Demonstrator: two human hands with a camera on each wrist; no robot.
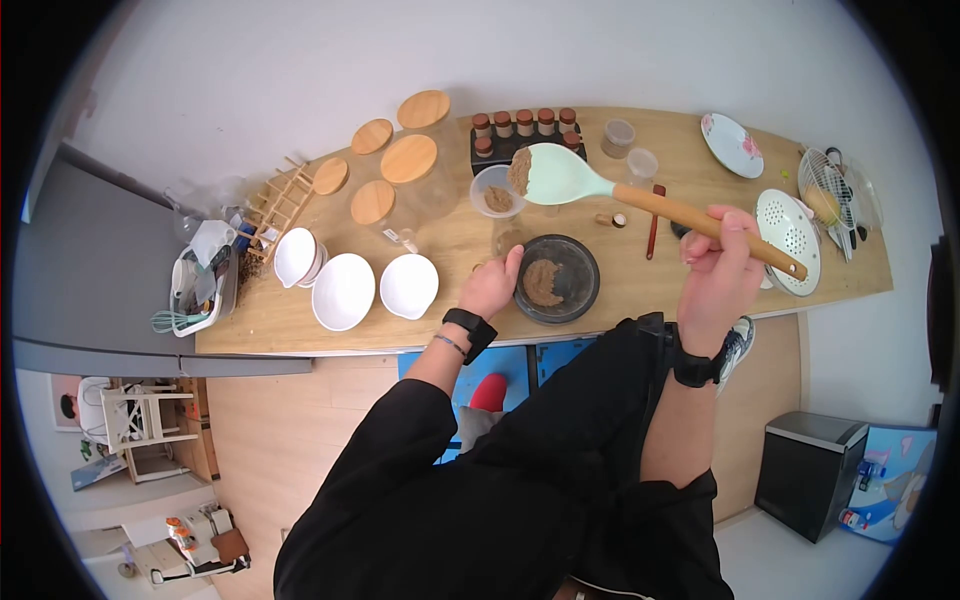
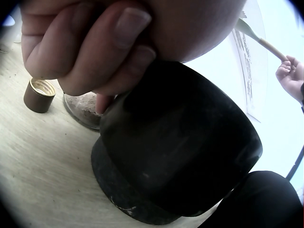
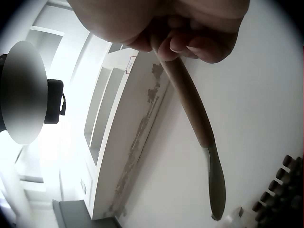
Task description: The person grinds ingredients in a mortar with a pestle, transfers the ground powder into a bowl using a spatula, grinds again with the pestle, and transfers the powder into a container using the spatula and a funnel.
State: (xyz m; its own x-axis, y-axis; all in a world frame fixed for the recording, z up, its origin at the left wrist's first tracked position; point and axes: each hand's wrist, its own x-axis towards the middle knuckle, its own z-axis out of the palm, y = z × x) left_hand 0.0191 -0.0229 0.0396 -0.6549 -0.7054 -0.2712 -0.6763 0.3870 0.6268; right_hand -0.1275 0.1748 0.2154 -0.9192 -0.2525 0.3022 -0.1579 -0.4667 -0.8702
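My left hand (image 1: 490, 287) grips the rim of a black stone mortar (image 1: 587, 283), thumb at the rim. Brown powder (image 1: 543, 284) lies inside it. In the left wrist view, curled fingers (image 2: 107, 45) are close against the dark outer wall of the mortar (image 2: 175, 142). Raised at the right, my right hand (image 1: 722, 265) holds the wooden handle of a pale green spatula (image 1: 565, 175). Brown powder clings to its tip. Below that tip stands a clear plastic cup (image 1: 478, 188) with more brown powder. The right wrist view shows the spatula (image 3: 217, 185) extending past the fingers.
A black rack (image 1: 490, 160) of spice jars stands behind the cup. Tall jars with wooden lids (image 1: 409, 158) and white bowls (image 1: 343, 291) occupy the left. A white colander (image 1: 790, 240), a floral plate (image 1: 733, 146) and a wire basket (image 1: 828, 185) are at the right.
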